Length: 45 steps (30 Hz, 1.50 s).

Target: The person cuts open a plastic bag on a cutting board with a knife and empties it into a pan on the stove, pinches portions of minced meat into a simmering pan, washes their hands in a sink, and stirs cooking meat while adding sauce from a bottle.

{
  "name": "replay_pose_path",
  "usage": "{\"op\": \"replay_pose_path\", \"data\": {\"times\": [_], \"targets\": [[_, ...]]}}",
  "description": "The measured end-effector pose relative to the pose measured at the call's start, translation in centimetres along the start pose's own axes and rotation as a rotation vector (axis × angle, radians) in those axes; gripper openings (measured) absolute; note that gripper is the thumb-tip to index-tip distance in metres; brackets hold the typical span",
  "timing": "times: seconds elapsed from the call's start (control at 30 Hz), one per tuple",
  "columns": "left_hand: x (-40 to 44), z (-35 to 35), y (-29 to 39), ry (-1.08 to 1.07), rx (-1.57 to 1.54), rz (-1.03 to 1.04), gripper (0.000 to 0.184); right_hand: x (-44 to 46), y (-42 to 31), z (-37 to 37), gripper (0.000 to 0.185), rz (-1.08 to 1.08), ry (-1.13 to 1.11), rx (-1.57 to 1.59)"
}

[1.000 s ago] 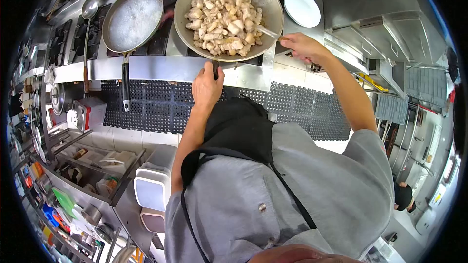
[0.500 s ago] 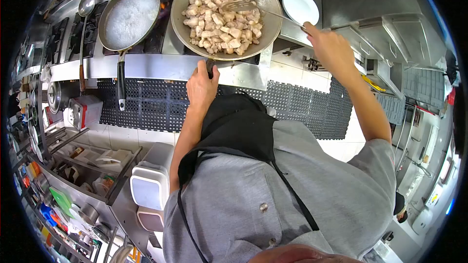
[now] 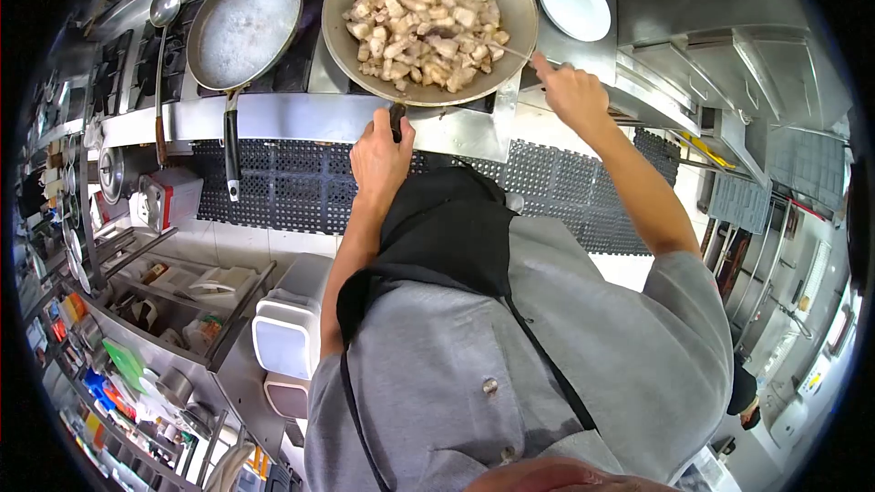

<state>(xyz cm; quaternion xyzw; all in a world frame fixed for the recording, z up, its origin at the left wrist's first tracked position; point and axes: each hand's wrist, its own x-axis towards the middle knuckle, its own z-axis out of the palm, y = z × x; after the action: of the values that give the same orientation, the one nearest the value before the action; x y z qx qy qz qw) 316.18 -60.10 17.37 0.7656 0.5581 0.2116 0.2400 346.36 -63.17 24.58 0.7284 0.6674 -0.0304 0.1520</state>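
Observation:
A large pan (image 3: pixel 342 47) full of browned, cut meat pieces (image 3: pixel 424 23) sits on the stove at the top centre. My left hand (image 3: pixel 381 157) is closed around the pan's dark handle, at the rim nearest me. To the right of the pan, my right hand (image 3: pixel 574 96) grips the handle end of a metal utensil (image 3: pixel 512 52). Its shaft crosses the pan's right rim, and its head is partly buried among the meat pieces.
A smaller pan of bubbling, foamy liquid (image 3: pixel 248 29) is on the left burner, its handle toward me. Left of it lies a long ladle (image 3: pixel 165 9). A white plate (image 3: pixel 574 5) rests right of the large pan. Another person (image 3: pixel 745 392) is partly visible at the lower right.
The utensil's head, seen on top of the meat half a second ago, is now lower and partly buried. My right hand has moved down and left, and the meat pieces have shifted.

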Motion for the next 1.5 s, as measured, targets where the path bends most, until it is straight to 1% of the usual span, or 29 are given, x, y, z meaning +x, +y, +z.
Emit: {"op": "replay_pose_path", "data": {"times": [0.03,0.1,0.23,0.3,0.33,0.4,0.5,0.57,0.6,0.67,0.7,0.77,0.8,0.87,0.93,1.0,1.03,1.1,1.13,1.2,1.23,1.3,1.33,1.4,1.43,1.5], "targets": [[0.0,-0.1,0.0,-0.002,0.006,0.0,0.027,0.3,0.2,0.0,0.043,-0.001,0.0,0.007],[0.1,-0.3,0.2,-0.027,-0.01,-0.023,0.027,0.6,1.2,-0.4,0.038,0.078,0.015,-0.036],[0.0,-0.2,0.3,-0.027,0.007,-0.065,0.028,-0.4,3.8,-6.0,0.032,0.146,-0.012,-0.062],[0.1,-0.1,0.4,-0.023,-0.014,-0.065,0.028,-0.3,5.5,-8.5,0.027,0.158,0.057,0.007],[0.1,-0.2,0.4,-0.025,-0.013,-0.058,0.028,0.3,5.9,-9.2,0.027,0.165,0.059,0.01],[0.0,-0.2,0.6,-0.032,-0.009,-0.077,0.029,3.2,6.9,-9.7,0.026,0.1,0.186,-0.103],[0.0,-0.1,0.6,-0.03,0.013,-0.087,0.029,9.2,8.0,-7.1,0.025,0.095,0.222,-0.091],[0.0,0.0,0.7,-0.021,0.013,-0.084,0.029,12.5,8.5,-4.3,0.029,0.093,0.107,-0.004],[0.0,0.0,0.7,-0.009,0.007,-0.082,0.029,13.4,8.4,-2.6,0.032,-0.01,0.029,0.102],[0.0,0.2,0.7,0.008,0.007,-0.072,0.029,15.8,8.1,3.0,0.033,-0.058,-0.046,0.336],[0.0,0.2,0.6,0.021,0.002,-0.06,0.029,15.8,7.6,3.0,0.033,-0.062,-0.045,0.337],[-0.1,0.3,0.7,0.026,-0.007,-0.065,0.029,14.3,5.9,2.7,0.033,0.03,-0.264,0.684],[0.0,0.3,0.7,0.032,-0.014,-0.066,0.029,13.5,5.8,1.5,0.033,0.024,-0.267,0.681],[0.0,0.2,0.8,0.033,-0.015,-0.079,0.029,12.0,6.0,-2.0,0.032,0.061,-0.45,0.589],[0.1,0.2,0.8,0.039,-0.025,-0.091,0.029,11.3,7.6,-1.6,0.03,0.034,-0.45,0.537],[-0.1,0.4,0.9,0.054,0.001,-0.092,0.03,10.5,10.1,0.6,0.026,-0.273,-0.038,0.451],[-0.1,0.4,0.9,0.05,-0.004,-0.095,0.03,9.5,9.6,-0.4,0.026,-0.271,-0.044,0.446],[-0.1,0.3,0.9,0.057,-0.007,-0.09,0.03,6.2,8.5,-3.3,0.023,-0.119,0.109,0.261],[-0.1,0.3,0.8,0.056,-0.011,-0.086,0.03,5.1,7.7,-5.0,0.023,-0.113,0.11,0.258],[-0.1,0.3,0.7,0.059,-0.001,-0.065,0.03,3.0,6.3,-8.0,0.022,-0.028,0.073,0.041],[-0.1,0.3,0.7,0.058,-0.005,-0.06,0.03,2.1,6.2,-8.8,0.022,-0.023,0.073,0.037],[-0.2,0.2,0.4,0.035,-0.012,-0.06,0.031,0.6,5.8,-9.8,0.023,-0.018,0.06,-0.065],[-0.2,0.2,0.4,0.035,-0.014,-0.058,0.031,-0.2,5.3,-9.9,0.023,-0.016,0.061,-0.066],[0.0,0.0,0.5,0.02,-0.005,-0.069,0.032,-1.6,4.5,-9.7,0.027,-0.059,0.052,-0.168],[0.0,0.0,0.5,0.026,-0.008,-0.061,0.032,-1.5,4.2,-8.5,0.027,-0.053,0.059,-0.172],[-0.1,0.1,0.3,0.005,0.015,-0.043,0.032,-0.6,3.3,-4.3,0.033,-0.049,0.074,-0.14]]}}
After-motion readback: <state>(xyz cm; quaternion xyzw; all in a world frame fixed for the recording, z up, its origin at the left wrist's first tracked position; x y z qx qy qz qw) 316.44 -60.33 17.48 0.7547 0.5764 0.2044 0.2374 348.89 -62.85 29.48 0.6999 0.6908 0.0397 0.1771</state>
